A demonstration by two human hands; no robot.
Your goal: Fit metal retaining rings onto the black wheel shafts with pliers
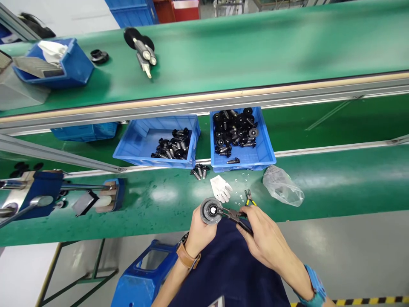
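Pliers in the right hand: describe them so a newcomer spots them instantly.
Find the lower green bench, then the right hand at its near edge. It holds the dark-handled pliers, tips at the round part in the left hand. The other pliers, lying on the bench, have yellow on their handles.

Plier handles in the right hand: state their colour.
The plier handles are black, best seen in the head view.

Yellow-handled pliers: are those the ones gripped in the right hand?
No, the yellow-handled pliers lie on the green bench, while the right hand grips the dark-handled pliers.
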